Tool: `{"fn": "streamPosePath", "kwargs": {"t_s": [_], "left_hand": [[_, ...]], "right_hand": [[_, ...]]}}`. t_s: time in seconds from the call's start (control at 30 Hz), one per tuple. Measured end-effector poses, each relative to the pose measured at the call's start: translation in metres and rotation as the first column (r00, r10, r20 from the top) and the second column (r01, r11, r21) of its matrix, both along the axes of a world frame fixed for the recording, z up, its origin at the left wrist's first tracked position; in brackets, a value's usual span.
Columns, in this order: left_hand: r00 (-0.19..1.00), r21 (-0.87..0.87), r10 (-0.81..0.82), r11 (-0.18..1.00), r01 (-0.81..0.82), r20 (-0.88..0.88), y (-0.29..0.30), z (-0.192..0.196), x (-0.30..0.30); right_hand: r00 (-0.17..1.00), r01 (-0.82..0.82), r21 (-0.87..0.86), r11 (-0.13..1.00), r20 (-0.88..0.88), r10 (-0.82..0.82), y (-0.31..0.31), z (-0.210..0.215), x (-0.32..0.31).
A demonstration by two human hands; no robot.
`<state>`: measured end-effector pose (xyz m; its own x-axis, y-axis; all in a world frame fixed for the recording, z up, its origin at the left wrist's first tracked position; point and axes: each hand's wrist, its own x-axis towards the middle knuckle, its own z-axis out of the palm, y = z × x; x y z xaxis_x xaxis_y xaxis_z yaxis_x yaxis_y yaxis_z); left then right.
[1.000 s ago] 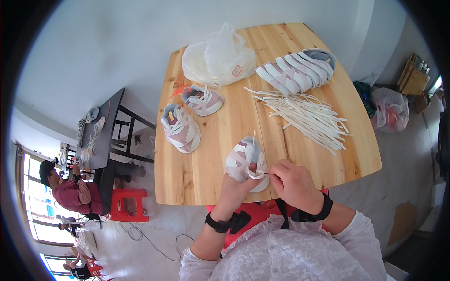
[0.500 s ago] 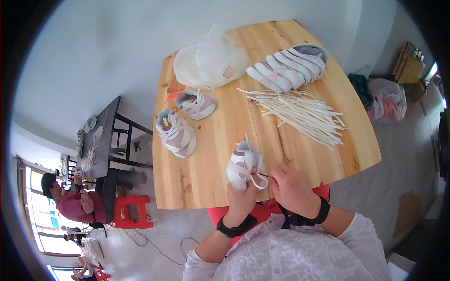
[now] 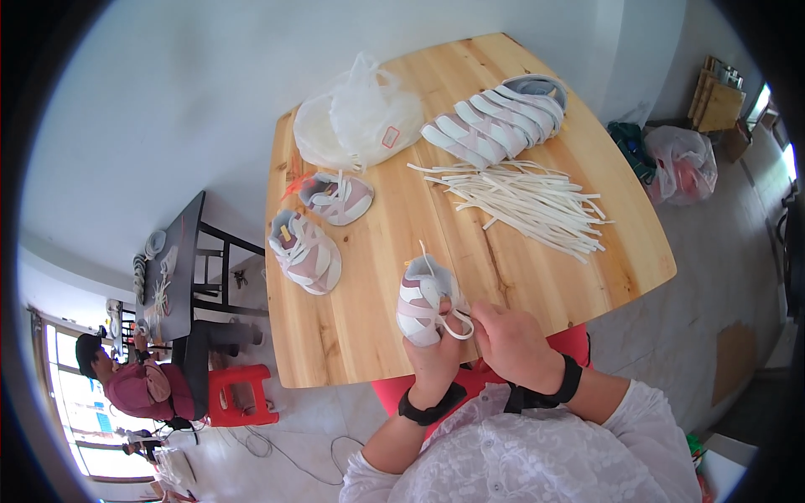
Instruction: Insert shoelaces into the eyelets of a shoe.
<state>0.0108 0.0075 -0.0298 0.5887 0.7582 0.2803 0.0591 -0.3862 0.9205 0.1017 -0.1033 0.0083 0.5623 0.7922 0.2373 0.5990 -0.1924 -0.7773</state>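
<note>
My left hand (image 3: 433, 362) is closed around the toe end of a small white and pink shoe upper (image 3: 422, 308) at the near edge of the table. A white shoelace (image 3: 458, 325) loops out from its eyelets, and another end of lace stands up at the collar. Close beside the loop, the fingers of my right hand (image 3: 510, 335) are pinched together; what lies between them is hidden. Two similar laced uppers, one (image 3: 307, 253) nearer and one (image 3: 337, 198) behind it, sit at the left side of the table.
A pile of loose white laces (image 3: 524, 204) lies on the wooden table (image 3: 360, 260). Behind it is a nested row of uppers (image 3: 495, 121), with a white plastic bag (image 3: 360, 117) to its left. A person (image 3: 147, 381) sits at a dark table near a red stool (image 3: 241, 394).
The view has shifted slightly. A thin dark tool seen at my right fingertips is no longer visible. My left hand keeps its hold on the upper.
</note>
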Motion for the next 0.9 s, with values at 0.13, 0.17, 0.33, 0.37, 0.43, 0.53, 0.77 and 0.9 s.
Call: {"fn": "streamPosePath", "kwargs": {"t_s": [0.13, 0.17, 0.33, 0.37, 0.43, 0.53, 0.77, 0.9], "left_hand": [[1.000, -0.028, 0.021, 0.999, -0.021, 0.014, -0.004, 0.005, 0.001], [0.999, 0.003, 0.039, 0.999, -0.039, 0.023, -0.006, 0.004, 0.002], [0.998, 0.074, 0.063, 0.995, -0.063, 0.010, -0.011, -0.002, 0.008], [0.998, 0.082, 0.060, 0.995, -0.062, 0.026, -0.011, -0.003, 0.008], [0.999, 0.080, 0.029, 0.996, -0.032, 0.044, -0.011, -0.001, 0.008], [0.998, 0.126, -0.003, 0.992, -0.004, 0.056, -0.010, -0.003, 0.009], [0.995, 0.125, -0.030, 0.992, 0.018, 0.097, -0.001, -0.009, 0.008], [0.996, -0.020, -0.082, 0.996, 0.081, -0.030, 0.013, -0.004, -0.003]], "right_hand": [[0.999, -0.013, -0.061, 0.998, 0.043, 0.016, 0.000, -0.003, 0.000], [0.998, -0.007, -0.072, 0.997, 0.063, 0.011, 0.000, -0.004, -0.001], [0.996, 0.049, -0.053, 0.997, 0.080, -0.045, 0.006, -0.008, -0.005], [0.998, 0.056, 0.029, 0.998, 0.022, -0.057, 0.008, -0.012, -0.003], [0.905, 0.001, -0.048, 0.999, -0.425, -0.021, 0.010, -0.014, 0.014], [0.207, -0.179, -0.100, 0.979, -0.976, -0.062, 0.009, -0.015, 0.022], [0.994, -0.001, -0.051, 0.999, 0.109, 0.007, 0.013, -0.017, 0.006], [0.356, -0.131, -0.022, 0.991, -0.934, 0.026, 0.010, -0.008, 0.019]]}}
